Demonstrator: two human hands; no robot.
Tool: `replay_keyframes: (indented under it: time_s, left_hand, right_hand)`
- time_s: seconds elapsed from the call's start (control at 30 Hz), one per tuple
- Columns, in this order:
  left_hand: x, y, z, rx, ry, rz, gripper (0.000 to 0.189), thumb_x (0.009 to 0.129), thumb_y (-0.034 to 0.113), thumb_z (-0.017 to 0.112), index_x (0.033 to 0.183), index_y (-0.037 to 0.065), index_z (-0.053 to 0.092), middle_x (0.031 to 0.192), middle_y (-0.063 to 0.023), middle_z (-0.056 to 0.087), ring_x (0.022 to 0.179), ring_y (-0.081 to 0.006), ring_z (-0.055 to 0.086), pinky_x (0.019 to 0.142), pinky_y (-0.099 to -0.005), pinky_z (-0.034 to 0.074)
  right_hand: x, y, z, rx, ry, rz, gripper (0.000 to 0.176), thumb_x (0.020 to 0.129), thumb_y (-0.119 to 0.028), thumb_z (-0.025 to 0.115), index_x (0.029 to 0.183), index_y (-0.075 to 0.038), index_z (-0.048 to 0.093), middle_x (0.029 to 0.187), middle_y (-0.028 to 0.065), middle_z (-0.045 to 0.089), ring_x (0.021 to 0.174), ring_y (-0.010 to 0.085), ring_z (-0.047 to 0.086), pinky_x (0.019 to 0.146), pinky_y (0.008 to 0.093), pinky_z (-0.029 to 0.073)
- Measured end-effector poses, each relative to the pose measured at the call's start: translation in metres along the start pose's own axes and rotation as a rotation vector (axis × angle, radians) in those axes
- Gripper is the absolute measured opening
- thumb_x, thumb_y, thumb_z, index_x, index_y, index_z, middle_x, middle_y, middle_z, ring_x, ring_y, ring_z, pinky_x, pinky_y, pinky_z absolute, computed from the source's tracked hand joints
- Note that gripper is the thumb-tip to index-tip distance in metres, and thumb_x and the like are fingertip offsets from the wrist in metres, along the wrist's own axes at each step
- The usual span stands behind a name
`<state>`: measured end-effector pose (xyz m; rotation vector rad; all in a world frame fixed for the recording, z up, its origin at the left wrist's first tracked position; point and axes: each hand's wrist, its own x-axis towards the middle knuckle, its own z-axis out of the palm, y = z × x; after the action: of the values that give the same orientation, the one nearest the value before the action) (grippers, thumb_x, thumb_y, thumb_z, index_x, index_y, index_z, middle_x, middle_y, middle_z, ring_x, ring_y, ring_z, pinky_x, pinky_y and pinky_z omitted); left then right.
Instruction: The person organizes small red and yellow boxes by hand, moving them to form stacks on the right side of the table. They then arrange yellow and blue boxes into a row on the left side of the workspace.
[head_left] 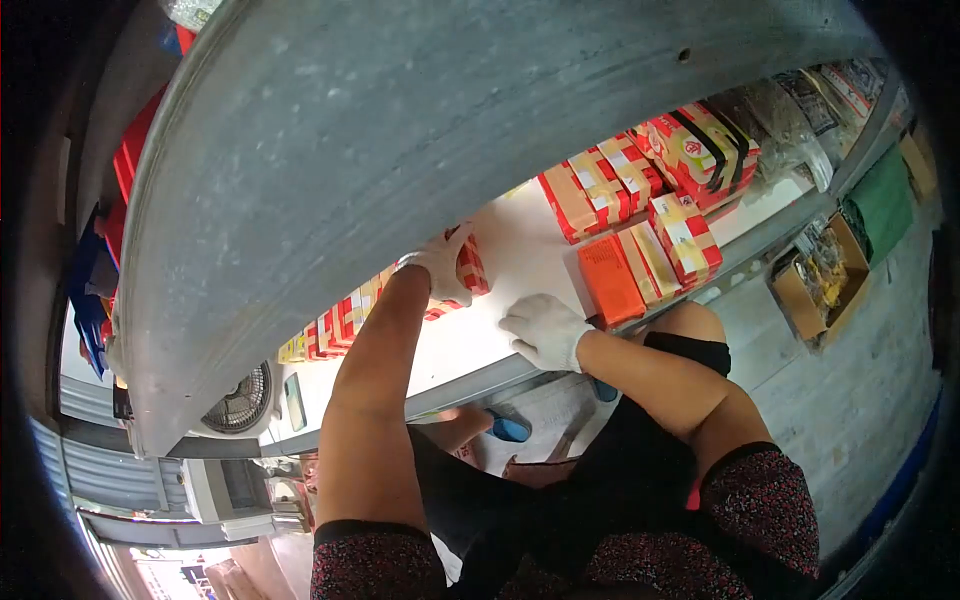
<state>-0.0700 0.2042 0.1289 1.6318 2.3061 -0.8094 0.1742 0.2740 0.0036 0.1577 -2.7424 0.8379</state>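
Observation:
My left hand [440, 265], in a white glove, is at a red and tan taped box [472, 262] at the right end of a row of boxes [345, 318], its thumb and fingers spread around the box's near side. My right hand [545, 331], also gloved in white, rests on the white shelf surface [490, 347] near its front edge, fingers slightly bent and apart, with nothing seen in it. Right of it stand an orange-red box [611, 279] and a red and tan box [686, 238]. More taped boxes [600, 188] stand behind them.
A large grey metal panel [400, 120] hangs over the shelf. A fan [237, 400] and a phone-like object [295, 402] are at the left. On the floor at the right sits an open carton [843, 285] beside green cloth [880, 207]. Plastic bags [790, 125] lie at the shelf's far right.

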Motion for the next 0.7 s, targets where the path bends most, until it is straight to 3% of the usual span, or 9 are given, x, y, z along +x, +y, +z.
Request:
replay_keyframes:
  time_s: [0.13,0.37,0.47,0.5,0.6,0.63,0.7]
  left_hand:
    - [0.005,0.009,-0.008,-0.104,0.043,0.007,0.145,0.057,0.066,0.088,0.173,0.008,0.024,0.163,-0.0238,0.048,0.149,-0.0405,0.049,0.13,-0.0645,0.021]
    - [0.036,0.09,-0.099,-0.001,-0.194,-0.07,0.145,0.06,0.059,0.088,0.174,0.001,0.019,0.158,-0.0288,0.052,0.149,-0.0406,0.05,0.133,-0.0558,0.02]
    - [0.046,0.101,-0.127,-0.436,-0.393,-0.03,0.146,0.063,0.06,0.088,0.173,-0.004,0.017,0.156,-0.0289,0.055,0.151,-0.0413,0.048,0.134,-0.0485,0.026]
    - [0.044,0.101,-0.124,-0.441,-0.392,-0.029,0.146,0.063,0.06,0.088,0.173,-0.004,0.017,0.156,-0.0289,0.055,0.151,-0.0413,0.048,0.134,-0.0485,0.026]
    - [0.037,0.1,-0.086,-0.687,-0.129,-0.074,0.138,0.071,0.057,0.087,0.171,-0.009,0.018,0.157,-0.0306,0.055,0.15,-0.0435,0.05,0.13,-0.0427,0.036]
    - [0.038,0.1,-0.065,-0.687,-0.129,-0.076,0.138,0.071,0.057,0.087,0.171,-0.009,0.018,0.157,-0.0306,0.055,0.15,-0.0435,0.05,0.13,-0.0427,0.036]
    - [0.042,0.1,-0.014,-0.742,0.054,-0.04,0.133,0.077,0.055,0.087,0.17,-0.009,0.017,0.158,-0.0317,0.053,0.149,-0.0429,0.052,0.127,-0.0408,0.04]
  right_hand:
    - [-0.003,0.004,0.007,-0.028,0.038,-0.027,0.039,0.096,-0.028,0.07,0.131,-0.009,0.068,0.125,0.0127,0.069,0.124,0.0354,0.064,0.112,0.05,0.048]
    - [0.003,0.0,-0.009,-0.04,-0.115,0.006,0.04,0.096,-0.028,0.069,0.132,-0.01,0.068,0.128,0.013,0.069,0.125,0.035,0.064,0.113,0.0503,0.047]
    - [0.001,0.008,-0.002,-0.002,-0.063,-0.032,0.039,0.096,-0.028,0.069,0.131,-0.01,0.068,0.128,0.0129,0.069,0.126,0.0352,0.064,0.113,0.0501,0.047]
    - [0.0,0.01,0.0,0.02,-0.031,-0.047,0.039,0.096,-0.029,0.069,0.131,-0.011,0.068,0.129,0.0129,0.069,0.126,0.0352,0.064,0.114,0.05,0.047]
    - [-0.001,0.006,0.001,0.022,-0.01,-0.043,0.034,0.095,-0.026,0.07,0.124,-0.009,0.069,0.125,0.0135,0.069,0.123,0.036,0.064,0.11,0.0522,0.048]
    - [0.0,0.006,0.0,0.02,0.005,-0.044,0.032,0.094,-0.025,0.07,0.121,-0.008,0.069,0.123,0.0138,0.069,0.122,0.0364,0.064,0.108,0.0533,0.048]
    - [-0.001,0.006,0.004,0.009,0.051,-0.068,0.032,0.094,-0.025,0.07,0.121,-0.008,0.069,0.123,0.0137,0.069,0.123,0.0364,0.063,0.108,0.0534,0.048]
